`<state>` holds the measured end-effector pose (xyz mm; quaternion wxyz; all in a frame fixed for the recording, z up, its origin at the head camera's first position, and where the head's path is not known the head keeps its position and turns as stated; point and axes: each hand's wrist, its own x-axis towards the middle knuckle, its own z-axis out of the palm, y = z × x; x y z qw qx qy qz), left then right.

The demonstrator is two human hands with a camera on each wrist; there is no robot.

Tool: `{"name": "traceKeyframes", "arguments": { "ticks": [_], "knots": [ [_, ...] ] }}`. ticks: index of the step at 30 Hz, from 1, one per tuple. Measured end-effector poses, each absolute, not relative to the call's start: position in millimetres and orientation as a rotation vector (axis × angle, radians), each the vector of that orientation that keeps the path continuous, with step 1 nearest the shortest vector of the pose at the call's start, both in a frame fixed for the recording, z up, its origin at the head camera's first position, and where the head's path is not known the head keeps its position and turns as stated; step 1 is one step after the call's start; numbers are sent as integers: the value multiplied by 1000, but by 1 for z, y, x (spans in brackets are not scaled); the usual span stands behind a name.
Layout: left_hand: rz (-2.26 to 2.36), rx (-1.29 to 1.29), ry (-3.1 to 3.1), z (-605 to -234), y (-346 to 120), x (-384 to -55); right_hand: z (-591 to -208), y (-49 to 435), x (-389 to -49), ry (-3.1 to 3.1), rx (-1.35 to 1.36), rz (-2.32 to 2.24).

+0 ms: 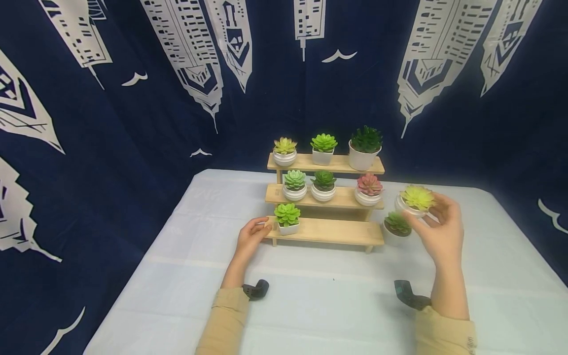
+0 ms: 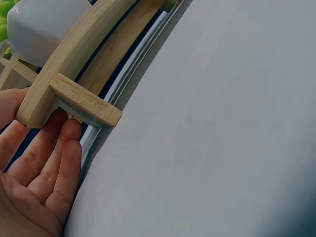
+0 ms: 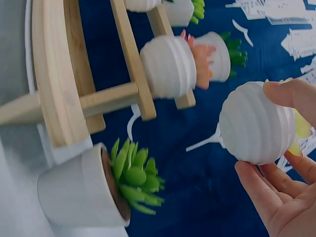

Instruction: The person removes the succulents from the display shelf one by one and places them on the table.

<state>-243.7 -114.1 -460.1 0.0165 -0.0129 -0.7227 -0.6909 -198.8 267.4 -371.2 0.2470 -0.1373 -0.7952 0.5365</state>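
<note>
My right hand [image 1: 439, 227] holds a yellow-green potted succulent [image 1: 417, 198] in the air, right of the three-tier wooden stand [image 1: 328, 230]. In the right wrist view, thumb and fingers pinch its round ribbed white pot [image 3: 254, 123]. My left hand [image 1: 251, 237] grips the left end of the stand's lowest tier; in the left wrist view its fingers [image 2: 69, 163] reach beneath the board. Beside that hand, a bright green succulent [image 1: 287, 217] in a square white pot sits on this tier. A green succulent in a white pot [image 3: 79, 190] stands on the table below my right hand.
The middle tier bears two green succulents [image 1: 295, 182] [image 1: 323, 183] and a reddish one [image 1: 369, 187]. Along the top tier stand a yellowish succulent [image 1: 285, 148], a green one [image 1: 323, 145] and a dark green plant [image 1: 366, 144]. A navy patterned cloth [image 1: 275, 108] hangs behind the white-covered table [image 1: 319, 305].
</note>
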Motion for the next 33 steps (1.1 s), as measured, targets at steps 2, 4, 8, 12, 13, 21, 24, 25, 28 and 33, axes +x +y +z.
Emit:
{"name": "traceKeyframes", "arguments": {
  "ticks": [2,4,8,12,13,21,24,25,28,33],
  "knots": [
    [-2149,-39,-2248,-460,-114,-244,-373,274,-200,-2170,-427,1470],
    [-2150,-37,-2247,-460,-114,-244,-376,279,-200,-2164,-476,1480],
    [-2142,-32,-2253,-460,-114,-244,-380,289,-201,-2137,-549,1505],
    [-2137,-27,-2263,-459,-114,-244,-384,297,-201,-2105,-594,1534],
    [-2135,-28,-2264,-459,-114,-244,-385,298,-201,-2099,-603,1542],
    [-2141,-32,-2258,-460,-114,-243,-396,311,-201,-2088,-716,1593],
    [-2136,-24,-2266,-459,-114,-243,-403,316,-202,-2103,-756,1582],
    [-2135,-22,-2269,-459,-113,-243,-405,317,-203,-2114,-769,1572],
    [-2131,-20,-2270,-459,-113,-242,-416,325,-205,-2146,-784,1528],
    [-2124,-21,-2270,-458,-113,-242,-429,330,-209,-2160,-796,1513]
  ]
}}
